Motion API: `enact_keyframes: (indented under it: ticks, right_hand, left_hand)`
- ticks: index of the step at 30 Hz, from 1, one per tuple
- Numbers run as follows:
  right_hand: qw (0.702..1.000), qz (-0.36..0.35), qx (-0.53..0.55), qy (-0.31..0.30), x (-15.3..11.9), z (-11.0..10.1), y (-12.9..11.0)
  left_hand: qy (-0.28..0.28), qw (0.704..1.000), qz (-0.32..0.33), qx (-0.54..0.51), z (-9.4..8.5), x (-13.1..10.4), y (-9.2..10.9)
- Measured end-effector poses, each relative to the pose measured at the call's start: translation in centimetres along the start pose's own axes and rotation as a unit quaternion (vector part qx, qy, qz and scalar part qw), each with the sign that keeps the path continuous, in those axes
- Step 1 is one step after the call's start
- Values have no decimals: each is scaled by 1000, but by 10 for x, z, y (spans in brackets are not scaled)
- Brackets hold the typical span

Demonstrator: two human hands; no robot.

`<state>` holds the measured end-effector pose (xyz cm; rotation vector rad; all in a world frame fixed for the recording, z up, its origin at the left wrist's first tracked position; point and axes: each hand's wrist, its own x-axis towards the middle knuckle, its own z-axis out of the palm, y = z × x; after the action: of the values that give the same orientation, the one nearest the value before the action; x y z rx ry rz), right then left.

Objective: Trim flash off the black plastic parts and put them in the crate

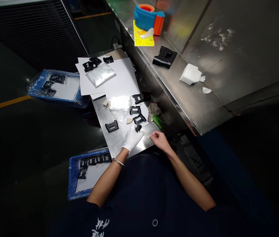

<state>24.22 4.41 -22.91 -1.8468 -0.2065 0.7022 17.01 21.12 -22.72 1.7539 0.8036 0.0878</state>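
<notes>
Steel table (99, 110) edge near hands (132, 137) (159, 140); bare metal (115, 142) leftward.

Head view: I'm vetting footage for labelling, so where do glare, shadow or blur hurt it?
Head view: glare whitens the clear bag and the metal tabletop near the gloved left hand; head view: deep shadow hides much of the floor; head view: fine detail at the right hand is too small to judge for blur.

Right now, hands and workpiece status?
Gloved left hand holding black part. Right hand pinched, contents unclear. Green tool just beyond right hand.
</notes>
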Motion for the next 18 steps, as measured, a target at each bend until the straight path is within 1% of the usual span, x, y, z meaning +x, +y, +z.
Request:
enact_keyframes:
  ticks: [3, 5, 8, 10, 13, 16, 18]
  right_hand:
    - [997, 5, -29, 69, 8, -9, 6]
    - [996, 5, -33, 84, 11, -12, 7]
    - [998, 1, -23, 59, 11, -10, 3]
    - [1000, 0, -7, 23, 9, -5, -1]
    - [1000, 0, 18, -14, 7, 0, -6]
    - [1000, -12, 21, -18, 5, -1, -8]
    - [999, -29, 0, -27, 2, -2, -9]
  left_hand:
    - [-45, 998, 39, -35, -15, -10, 4]
    - [-88, 992, 69, -58, -23, -24, 9]
    - [-150, 980, 103, -78, -27, -42, 14]
    - [-166, 975, 122, -79, -26, -47, 15]
    - [-167, 973, 144, -65, -22, -45, 16]
    - [-169, 973, 152, -40, -20, -40, 15]
    - [-159, 977, 141, -20, -19, -38, 14]
